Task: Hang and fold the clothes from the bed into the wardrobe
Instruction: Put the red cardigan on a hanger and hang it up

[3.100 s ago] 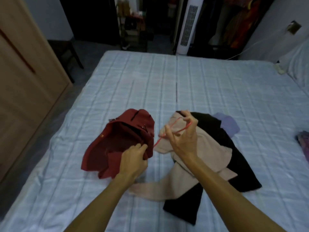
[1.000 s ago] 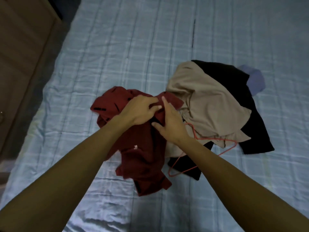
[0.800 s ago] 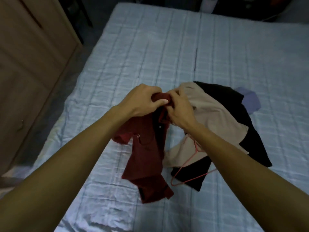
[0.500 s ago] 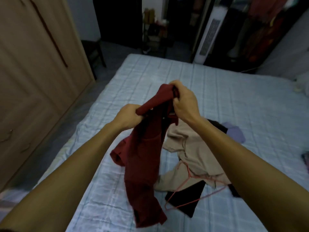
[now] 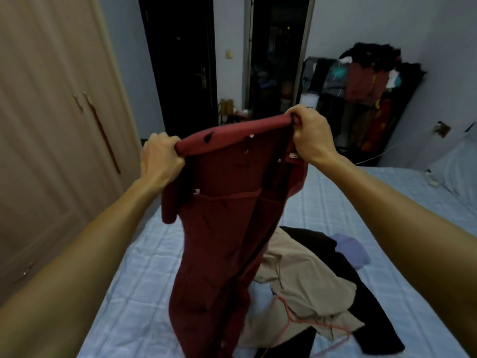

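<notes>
Head view: both arms extended, red garment (image 5: 227, 228) held up in mid-frame, clear of the bed (image 5: 144, 293) along its upper part; its lower end runs out of frame at 6 o'clock, so contact with the bed cannot be judged. Left hand (image 5: 161, 158), at 9 o'clock of the garment's top edge: grip closed tight, fingers curled over the rolled edge of the fabric. Right hand (image 5: 311, 136), at 2 o'clock of that edge and sitting higher than the left: grip likewise closed, fingers wrapped round the other end. Top edge stretched taut between the two grips, sloping up toward the right; the rest of the garment hangs in long folds. Small metal fittings show near the top. On the bed at 4 to 5 o'clock: a heap with a beige garment (image 5: 302, 277) lying over a black garment (image 5: 371, 313), and a lilac garment (image 5: 351, 251) at the heap's 1 o'clock side. A thin red hanger (image 5: 288, 315) lies on the heap's near edge. Wardrobe (image 5: 51, 125) doors closed, 9 o'clock. Loaded clothes rack (image 5: 366, 86) against the wall, 1 o'clock.
</notes>
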